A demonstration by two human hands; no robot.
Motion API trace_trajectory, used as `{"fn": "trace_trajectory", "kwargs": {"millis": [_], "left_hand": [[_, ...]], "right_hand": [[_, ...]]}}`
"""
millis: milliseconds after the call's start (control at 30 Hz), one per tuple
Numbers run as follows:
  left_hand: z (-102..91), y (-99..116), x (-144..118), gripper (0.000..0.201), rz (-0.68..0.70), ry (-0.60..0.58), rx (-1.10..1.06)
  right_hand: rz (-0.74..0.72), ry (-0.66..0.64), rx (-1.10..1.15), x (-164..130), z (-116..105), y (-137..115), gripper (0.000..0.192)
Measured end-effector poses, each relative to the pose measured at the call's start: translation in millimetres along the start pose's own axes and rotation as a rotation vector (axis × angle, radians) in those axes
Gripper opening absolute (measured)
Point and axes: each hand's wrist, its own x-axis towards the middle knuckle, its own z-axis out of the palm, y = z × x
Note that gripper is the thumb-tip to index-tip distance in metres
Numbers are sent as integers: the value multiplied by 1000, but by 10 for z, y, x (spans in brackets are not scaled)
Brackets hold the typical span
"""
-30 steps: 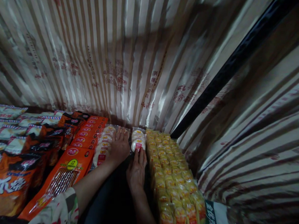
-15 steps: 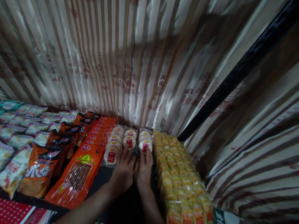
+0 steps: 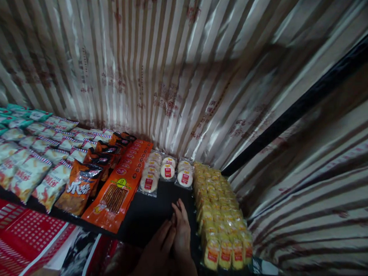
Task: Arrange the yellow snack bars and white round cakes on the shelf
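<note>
My left hand (image 3: pixel 159 244) and my right hand (image 3: pixel 182 229) are side by side over the bare dark shelf (image 3: pixel 139 221), their fingers stretched out. They overlap or touch, and nothing shows in either one. Beyond the fingertips lie clear packets of round white rice crackers with red labels: a left row (image 3: pixel 149 182), a middle group (image 3: pixel 167 170) and a right row (image 3: pixel 185 176). To the right of my right hand stands a block of small yellow wrapped snacks (image 3: pixel 219 218). Flat orange packets (image 3: pixel 113 198) with brown sticks in a window overlap on the left.
Further left are orange-and-black snack bags (image 3: pixel 78 187), rows of white snack bags (image 3: pixel 33 171) and green bags (image 3: pixel 39 115). A red perforated basket (image 3: pixel 26 238) is below the shelf's front edge. Striped sheeting (image 3: pixel 157 74) hangs behind, crossed by a dark slanting pole (image 3: pixel 292 109).
Both hands have drawn back toward me from the rice cracker packets, and the fingers have come off them. The view has shifted, showing more of the red basket.
</note>
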Motion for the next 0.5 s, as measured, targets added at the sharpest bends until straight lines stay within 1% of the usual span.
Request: {"fn": "trace_trajectory", "kwargs": {"millis": [100, 167, 233, 300, 400, 433, 500], "left_hand": [[2, 9, -209, 80, -7, 22, -32], [-52, 14, -327, 74, -11, 78, -32], [-139, 13, -454, 67, 5, 136, -32], [-239, -3, -608, 59, 47, 176, -34], [-379, -47, -885, 50, 114, 228, -14], [-419, -63, -979, 49, 122, 214, -27], [-487, -91, -1147, 47, 117, 125, -97]], "right_hand": [[19, 25, 68, -132, 69, -21, 36], [53, 24, 103, -223, 155, -41, 34], [46, 2, 123, -356, 245, -64, 34], [-37, -62, 114, -542, 308, -86, 35], [-227, -172, 38, -867, 335, -123, 36], [-291, -190, 6, -968, 337, -137, 35], [-410, -216, -58, -1135, 354, -160, 29]]}}
